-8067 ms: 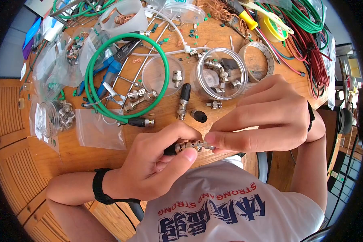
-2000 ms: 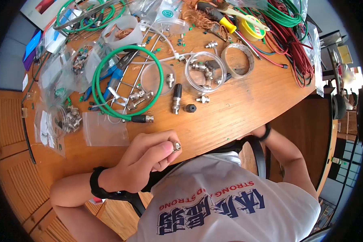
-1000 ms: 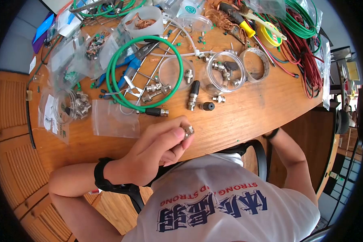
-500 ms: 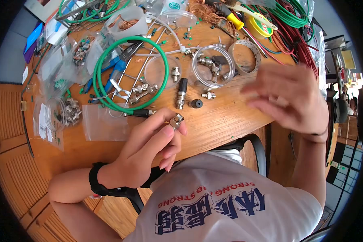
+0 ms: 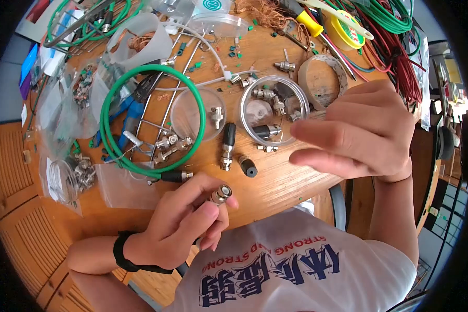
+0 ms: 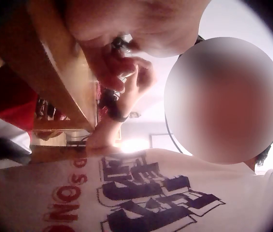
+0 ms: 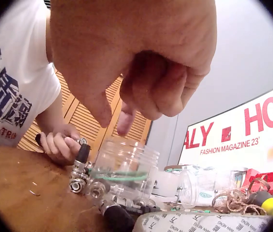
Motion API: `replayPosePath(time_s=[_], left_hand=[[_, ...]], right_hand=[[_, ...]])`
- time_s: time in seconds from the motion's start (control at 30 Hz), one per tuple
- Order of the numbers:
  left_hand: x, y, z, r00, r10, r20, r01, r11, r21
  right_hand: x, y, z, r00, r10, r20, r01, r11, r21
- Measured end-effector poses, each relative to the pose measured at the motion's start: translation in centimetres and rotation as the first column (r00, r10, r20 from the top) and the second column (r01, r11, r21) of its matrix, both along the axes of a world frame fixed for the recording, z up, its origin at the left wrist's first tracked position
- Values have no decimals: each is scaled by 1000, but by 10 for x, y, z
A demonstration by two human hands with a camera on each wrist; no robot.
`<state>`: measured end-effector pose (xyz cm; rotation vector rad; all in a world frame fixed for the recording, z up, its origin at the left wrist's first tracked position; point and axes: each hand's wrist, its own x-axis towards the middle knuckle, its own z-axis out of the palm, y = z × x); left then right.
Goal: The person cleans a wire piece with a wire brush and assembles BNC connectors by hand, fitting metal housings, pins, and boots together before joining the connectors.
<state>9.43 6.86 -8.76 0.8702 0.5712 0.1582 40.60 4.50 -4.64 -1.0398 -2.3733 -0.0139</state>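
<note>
My left hand pinches a silver BNC connector between thumb and fingers, its round open end facing up. My right hand is over the table's right side, fingertips close to a clear jar of connectors. In the right wrist view, that hand has thumb and index finger apart with nothing between them; its other fingers curl loosely. Between the hands lie a black boot and a connector with a black boot. The left wrist view shows the left hand from below, its connector mostly hidden.
A looped green cable lies left of a round clear lid, over blue-handled pliers. A tape roll stands behind the right hand. Farther back are a yellow tin, copper strands and red wires.
Both hands were working on the connector at first; the right hand then dropped below the table edge. It has come back up over the table, while the left hand keeps its grip.
</note>
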Motion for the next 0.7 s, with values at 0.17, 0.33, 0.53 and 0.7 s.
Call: replayPosePath(time_s=[0.17,0.33,0.53,0.7], left_hand=[[-3,4,-7,996,-52,72,48,997,54],[-5,6,-8,993,-51,106,51,999,9],[-6,8,-5,990,-116,79,111,992,62],[-7,12,-7,982,-172,78,160,977,140]], right_hand=[[4,5,-6,999,13,33,-9,993,-116],[5,9,-12,999,48,10,-47,993,-111],[10,7,-5,998,-31,53,44,963,-265],[14,-1,-5,994,-45,104,78,935,-346]])
